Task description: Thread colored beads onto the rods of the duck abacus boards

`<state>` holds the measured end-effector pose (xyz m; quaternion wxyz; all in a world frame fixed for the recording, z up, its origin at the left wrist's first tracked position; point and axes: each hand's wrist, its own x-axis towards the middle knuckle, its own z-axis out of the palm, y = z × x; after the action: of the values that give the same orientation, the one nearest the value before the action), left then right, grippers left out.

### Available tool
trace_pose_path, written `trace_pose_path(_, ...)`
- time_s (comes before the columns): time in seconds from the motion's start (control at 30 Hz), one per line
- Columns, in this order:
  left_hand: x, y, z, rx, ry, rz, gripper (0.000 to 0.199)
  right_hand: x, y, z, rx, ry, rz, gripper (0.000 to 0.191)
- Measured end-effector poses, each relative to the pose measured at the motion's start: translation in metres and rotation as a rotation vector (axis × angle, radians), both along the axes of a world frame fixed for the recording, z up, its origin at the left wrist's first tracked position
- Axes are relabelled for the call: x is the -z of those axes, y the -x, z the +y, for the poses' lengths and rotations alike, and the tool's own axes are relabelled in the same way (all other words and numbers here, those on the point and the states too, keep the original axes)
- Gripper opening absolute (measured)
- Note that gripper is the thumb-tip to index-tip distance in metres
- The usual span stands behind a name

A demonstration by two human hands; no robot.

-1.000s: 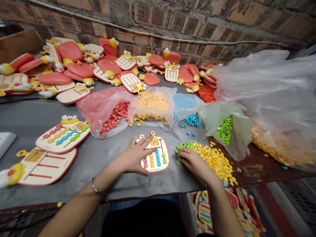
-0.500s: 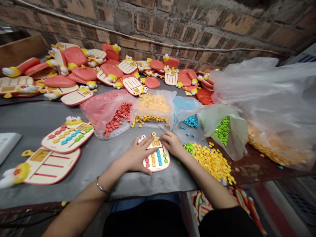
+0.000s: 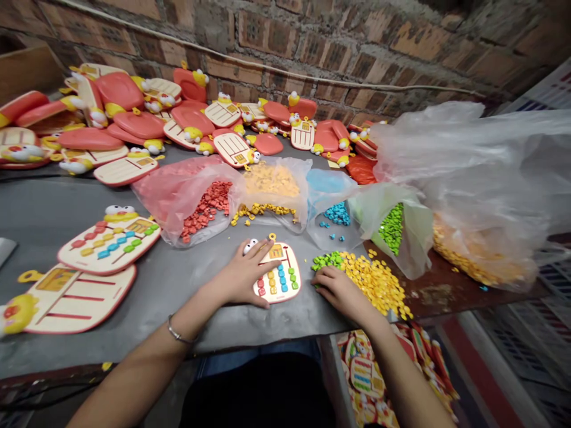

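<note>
Cream-faced, red-rimmed plastic toy board point(image 3: 287, 273) is laid flat at lower centre of frame, on grey-covered desk point(image 3: 200, 246). Four bead columns are carried on it: red, yellow, blue, green. Its left side is covered by the left hand point(image 3: 238, 274); fingers are spread apart, rested across the face, thumb along lower edge. Red and yellow columns are partly hidden by them.

Right hand point(image 3: 341, 291) is placed right of centre, fingers curled at the near edge of a small heap of green plastic beads point(image 3: 328, 260). Whether a bead is pinched can't be told; fingertips are hidden. Green heap is butted against a spread of yellow plastic pieces point(image 3: 377, 282), so the right hand is crowded on that side.

Beyond, a row of translucent bags is set across mid-frame: red-bead bag point(image 3: 172, 190), yellow-bead bag point(image 3: 276, 178), blue-bead bag point(image 3: 328, 183), green-bead bag point(image 3: 413, 217). Right side is blocked by a large clear plastic bag point(image 3: 482, 154). Bead-filled board point(image 3: 109, 245) is overlapped on a beadless board point(image 3: 84, 303), left of frame. Upper left to centre is taken up by a heap of red-backed boards point(image 3: 138, 123) near the brick wall point(image 3: 285, 35).
</note>
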<state>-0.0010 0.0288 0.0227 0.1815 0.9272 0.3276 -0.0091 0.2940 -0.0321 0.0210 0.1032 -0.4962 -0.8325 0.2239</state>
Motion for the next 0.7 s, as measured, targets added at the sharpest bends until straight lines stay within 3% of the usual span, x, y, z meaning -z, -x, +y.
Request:
trace_pose_path(0.13, 0.0, 0.0, 0.0, 0.005, -0.004, -0.005, 0.093, -0.009, 0.015, 0.009, 0.08, -0.054, 0.28, 0.011)
trace_pose_path(0.3, 0.001, 0.003, 0.001, 0.025, -0.025, -0.02, 0.092, -0.014, 0.047, 0.045, 0.099, -0.141, 0.462, 0.007)
trace_pose_path(0.5, 0.003, 0.003, 0.002, 0.03, -0.046, -0.024, 0.091, 0.018, 0.067, 0.087, 0.006, -0.276, 0.298, 0.014)
trace_pose_path(0.7, 0.004, 0.003, 0.003, 0.034, -0.042, -0.022, 0.093, 0.028, 0.062, 0.085, 0.028, -0.353, 0.212, 0.012)
